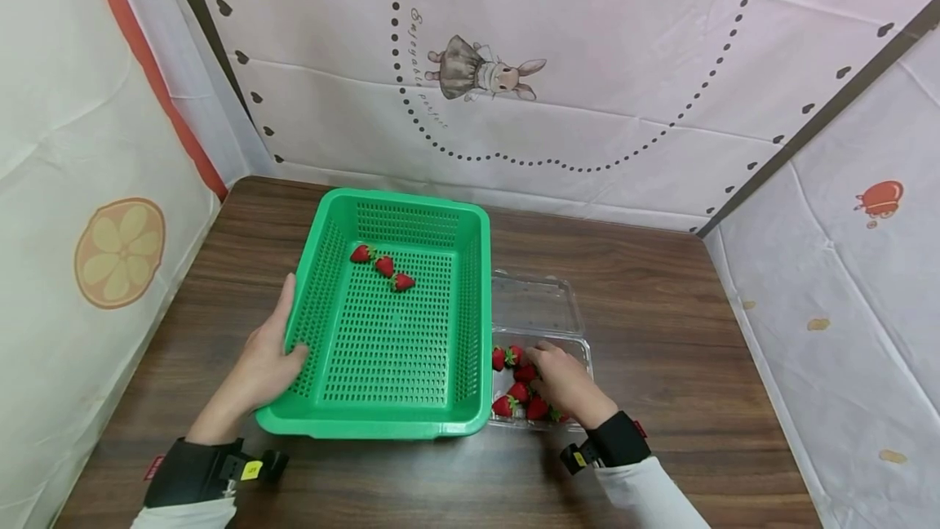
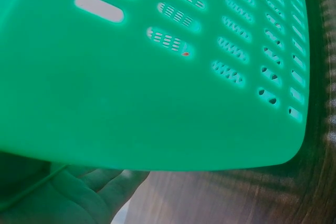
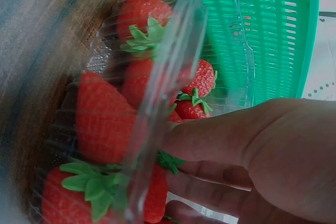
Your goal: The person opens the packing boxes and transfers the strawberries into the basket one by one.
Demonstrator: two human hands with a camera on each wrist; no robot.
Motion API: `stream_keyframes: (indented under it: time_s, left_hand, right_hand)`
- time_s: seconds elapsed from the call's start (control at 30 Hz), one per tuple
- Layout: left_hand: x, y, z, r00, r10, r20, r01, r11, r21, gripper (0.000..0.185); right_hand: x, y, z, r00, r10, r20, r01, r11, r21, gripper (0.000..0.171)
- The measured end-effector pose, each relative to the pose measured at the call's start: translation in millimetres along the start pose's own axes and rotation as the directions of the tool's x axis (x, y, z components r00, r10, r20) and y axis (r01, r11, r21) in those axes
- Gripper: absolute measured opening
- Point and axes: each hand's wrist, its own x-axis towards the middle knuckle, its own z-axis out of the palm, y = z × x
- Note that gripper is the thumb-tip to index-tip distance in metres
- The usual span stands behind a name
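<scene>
The left hand (image 1: 264, 366) grips the green basket (image 1: 367, 429) by its left wall, thumb over the rim; three strawberries (image 1: 384, 265) lie at the basket's far left. The right hand (image 1: 564, 382) dips into the clear container (image 1: 586, 349) at right — the right wrist view alone shows thumb and bent fingers among more strawberries (image 3: 102, 124), though whether they pinch one I cannot tell. Dark wooden table (image 1: 661, 308); printed white cloth (image 1: 587, 23) beyond.

Glossy box (image 1: 578, 347), probably plastic

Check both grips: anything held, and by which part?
Left grip: the green basket, by its left rim. Right grip: in the clear box among strawberries; whether it holds one can't be told.
</scene>
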Motion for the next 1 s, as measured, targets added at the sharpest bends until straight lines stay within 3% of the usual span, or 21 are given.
stream_keyframes:
  time_s: [0.37,0.8,1.0]
  left_hand:
    - [0.1,1.6,-0.1,1.0,-0.004,0.003,0.004,1.0,0.009,0.098]
    - [0.8,2.5,-1.7,1.0,-0.012,0.006,0.012,1.0,0.018,0.099]
    - [1.3,3.4,-1.6,1.0,-0.016,0.005,0.016,1.0,0.016,0.098]
  right_hand:
    - [-3.4,-4.6,-17.3,0.999,-0.01,-0.054,0.012,0.999,0.035,0.028]
    - [-2.4,-23.8,-54.3,0.991,-0.027,-0.128,0.038,0.996,0.083,0.024]
    - [2.6,-32.5,-70.6,0.982,-0.067,-0.175,0.076,0.996,0.047,0.028]
